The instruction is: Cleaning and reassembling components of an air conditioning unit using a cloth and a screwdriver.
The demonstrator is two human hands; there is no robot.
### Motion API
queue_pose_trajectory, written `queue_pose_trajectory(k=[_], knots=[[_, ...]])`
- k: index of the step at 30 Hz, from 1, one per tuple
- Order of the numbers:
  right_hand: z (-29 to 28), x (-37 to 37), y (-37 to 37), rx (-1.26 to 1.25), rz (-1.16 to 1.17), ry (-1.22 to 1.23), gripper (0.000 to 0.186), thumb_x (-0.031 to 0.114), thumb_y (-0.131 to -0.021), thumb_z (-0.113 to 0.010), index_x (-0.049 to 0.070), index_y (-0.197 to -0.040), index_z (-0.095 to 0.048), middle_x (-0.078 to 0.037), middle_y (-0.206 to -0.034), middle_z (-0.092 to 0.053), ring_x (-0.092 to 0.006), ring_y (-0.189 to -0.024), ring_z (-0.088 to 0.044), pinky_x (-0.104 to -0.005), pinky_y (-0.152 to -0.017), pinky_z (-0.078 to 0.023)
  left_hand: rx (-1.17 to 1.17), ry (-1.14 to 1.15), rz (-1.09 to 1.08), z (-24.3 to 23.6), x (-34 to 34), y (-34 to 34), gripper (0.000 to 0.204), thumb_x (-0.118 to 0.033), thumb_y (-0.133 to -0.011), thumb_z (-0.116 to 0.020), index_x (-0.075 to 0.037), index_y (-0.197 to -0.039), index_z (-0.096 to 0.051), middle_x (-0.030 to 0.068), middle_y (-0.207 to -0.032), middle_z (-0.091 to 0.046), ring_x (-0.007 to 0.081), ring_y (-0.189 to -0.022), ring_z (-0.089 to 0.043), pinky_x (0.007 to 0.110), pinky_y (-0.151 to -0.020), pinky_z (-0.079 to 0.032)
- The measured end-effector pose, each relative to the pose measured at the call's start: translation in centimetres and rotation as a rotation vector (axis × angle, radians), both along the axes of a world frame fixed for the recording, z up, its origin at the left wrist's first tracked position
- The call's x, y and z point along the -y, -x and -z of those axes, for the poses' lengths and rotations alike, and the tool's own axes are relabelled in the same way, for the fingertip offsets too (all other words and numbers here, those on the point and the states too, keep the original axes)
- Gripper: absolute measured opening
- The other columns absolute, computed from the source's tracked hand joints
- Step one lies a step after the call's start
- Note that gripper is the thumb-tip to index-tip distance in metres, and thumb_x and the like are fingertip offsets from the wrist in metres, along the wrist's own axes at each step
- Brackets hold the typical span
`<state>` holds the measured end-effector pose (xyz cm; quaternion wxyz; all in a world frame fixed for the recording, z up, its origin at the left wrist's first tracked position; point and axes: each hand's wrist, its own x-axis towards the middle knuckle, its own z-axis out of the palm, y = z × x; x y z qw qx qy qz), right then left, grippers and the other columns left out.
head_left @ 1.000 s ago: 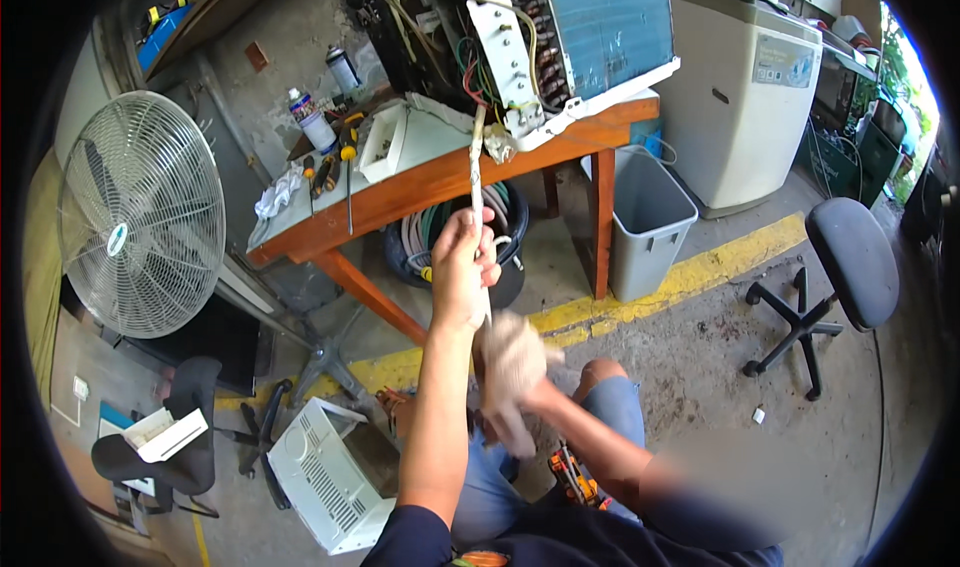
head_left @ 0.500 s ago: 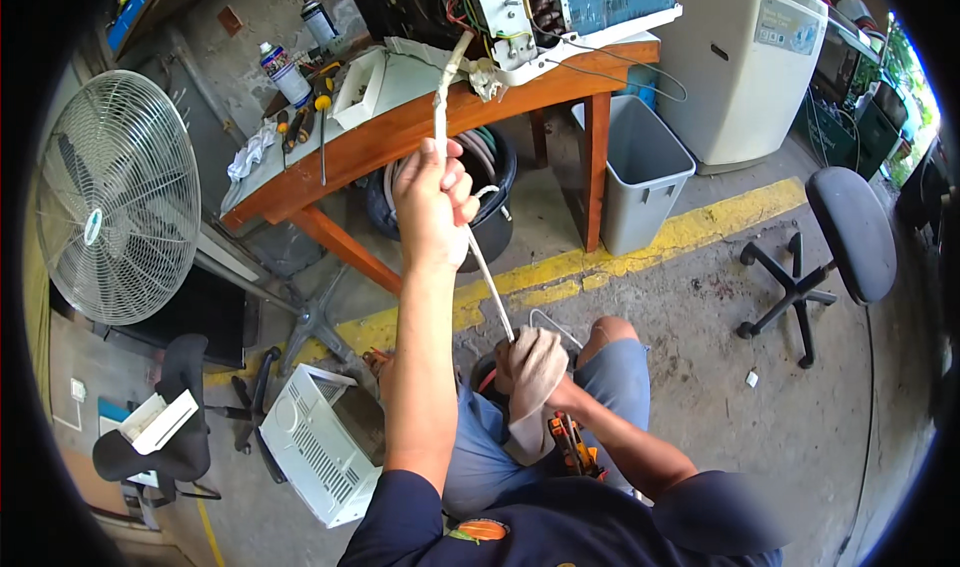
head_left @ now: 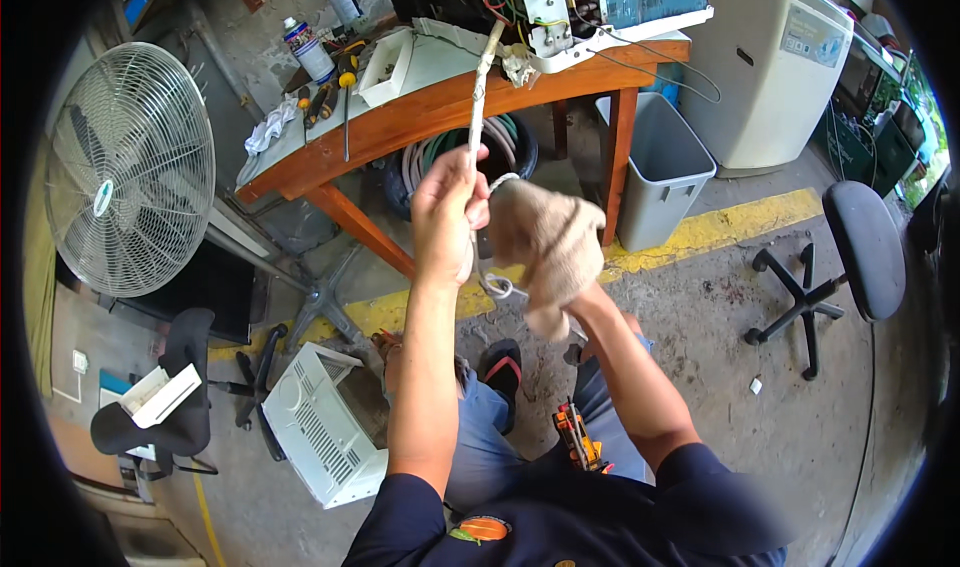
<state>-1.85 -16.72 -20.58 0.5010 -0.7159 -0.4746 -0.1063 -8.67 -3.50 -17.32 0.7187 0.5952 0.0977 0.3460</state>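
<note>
My left hand (head_left: 448,202) is closed around a white cord (head_left: 478,112), its upper part wrapped in tape. The cord climbs to the wiring of an opened air conditioner unit (head_left: 545,17) at the table's edge. Below my left hand the cord's lower part (head_left: 497,286) curls in a loose loop. Close by on the right, a beige cloth (head_left: 550,237) is bunched over my right hand (head_left: 578,305) and hides its fingers. The cloth is near the cord; whether it touches it I cannot tell.
Tools (head_left: 325,97), spray cans (head_left: 308,52) and a white tray (head_left: 385,67) sit on the wooden table (head_left: 400,117). Under it are coiled hoses (head_left: 505,142) in a black tub. A grey bin (head_left: 665,182), large fan (head_left: 130,167) and vented casing (head_left: 320,422) stand around me.
My right hand has risen with the cloth from low near my knees to beside my left hand. The cord, taut and straight before, now hangs slack and looped. The view has shifted slightly.
</note>
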Motion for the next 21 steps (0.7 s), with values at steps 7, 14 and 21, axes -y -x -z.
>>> queue_pose_trajectory(k=[7, 14, 21], knots=[[-2.9, -10.2, -3.8, -0.141, -0.142, -0.312, 0.026, 0.019, -0.099, -0.062, 0.004, -0.120, -0.062, -0.004, -0.097, -0.063, -0.0203, -0.080, -0.054, -0.0316, -0.073, -0.050, -0.176, -0.569, -0.459, -4.3, -0.1, -0.9, 0.025, -0.015, -0.110, -0.055, 0.004, -0.110, -0.071, 0.0100, -0.087, -0.070, 0.0160, -0.069, -0.052, 0.032, -0.066, -0.045], [-9.9, -17.9, -8.3, 0.288, 1.059, 0.484, 0.026, 0.015, -0.095, -0.063, 0.001, -0.116, -0.068, -0.016, -0.116, -0.066, -0.0199, -0.096, -0.063, -0.0420, -0.082, -0.054, -0.185, -0.639, -0.489, -4.5, -1.4, -0.5, 0.022, -0.009, -0.106, -0.055, 0.007, -0.107, -0.070, 0.0145, -0.093, -0.074, 0.0237, -0.073, -0.058, 0.039, -0.071, -0.049], [-12.5, -13.3, -4.6, 0.067, 0.375, 0.399, 0.016, 0.015, -0.093, -0.062, 0.004, -0.086, -0.069, -0.011, -0.087, -0.065, -0.0242, -0.066, -0.057, -0.0508, -0.049, -0.046, -0.039, -0.886, -0.624, -4.5, -3.7, -0.6, 0.023, -0.008, -0.105, -0.054, 0.007, -0.109, -0.070, 0.0182, -0.091, -0.074, 0.0254, -0.073, -0.060, 0.038, -0.072, -0.050]])
